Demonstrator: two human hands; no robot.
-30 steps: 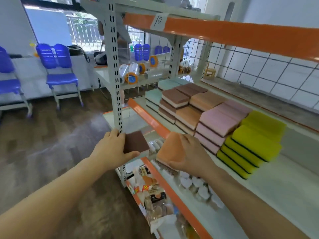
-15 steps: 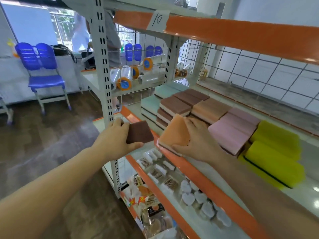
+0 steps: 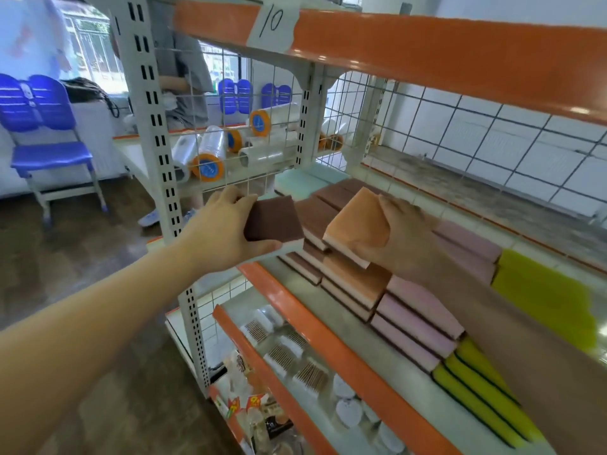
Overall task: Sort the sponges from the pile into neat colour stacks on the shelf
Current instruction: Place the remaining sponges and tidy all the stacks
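Observation:
My left hand grips a brown sponge by its left edge, held over the front left end of the shelf. My right hand holds an orange sponge, tilted, just above the orange stack. Behind it lies the brown stack. Teal sponges sit at the far left of the row. To the right stand the pink stack and the yellow-green stack, partly hidden by my right forearm.
An orange-edged upper shelf labelled 10 hangs overhead. A wire mesh panel closes the shelf's left end, with rolls of film behind it. Lower shelf holds brushes and packets. A blue chair and a person are beyond.
Both hands have risen and moved forward over the shelf. The brown sponge now sits by the brown stack, the orange sponge above the orange stack.

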